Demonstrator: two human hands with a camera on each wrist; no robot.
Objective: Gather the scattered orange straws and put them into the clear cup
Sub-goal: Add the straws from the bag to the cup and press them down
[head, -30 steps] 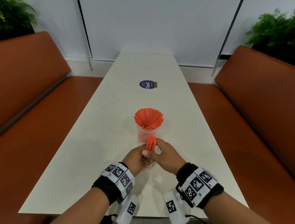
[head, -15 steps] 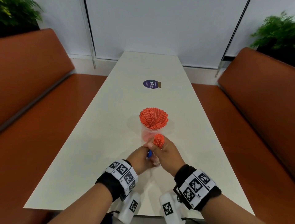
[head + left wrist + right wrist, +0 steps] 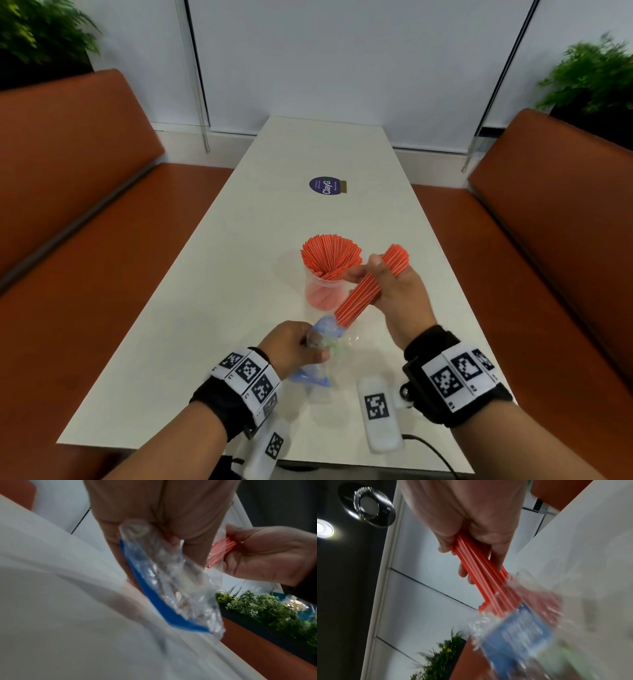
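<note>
A clear cup [image 3: 323, 291] full of fanned orange straws [image 3: 331, 255] stands on the white table [image 3: 239, 260]. Just right of it, my right hand [image 3: 390, 284] grips a bundle of orange straws [image 3: 366, 291], tilted, with its lower end still inside a clear plastic bag with blue print [image 3: 317, 353]. My left hand [image 3: 294, 346] holds that crumpled bag near the table's front. In the right wrist view the straw bundle [image 3: 481, 574] runs from my fingers into the bag [image 3: 518, 632]. The left wrist view shows the bag [image 3: 164, 580] pinched in my left fingers.
A round purple sticker [image 3: 325, 185] lies farther back on the table. Orange benches [image 3: 78, 219] flank both sides, with plants [image 3: 589, 78] behind them. A white tagged device [image 3: 378, 414] and a cable lie by the table's front edge.
My right hand has lifted and pulled the straw bundle up and to the right, drawing it most of the way out of the bag, while my left hand drew the bag back.
</note>
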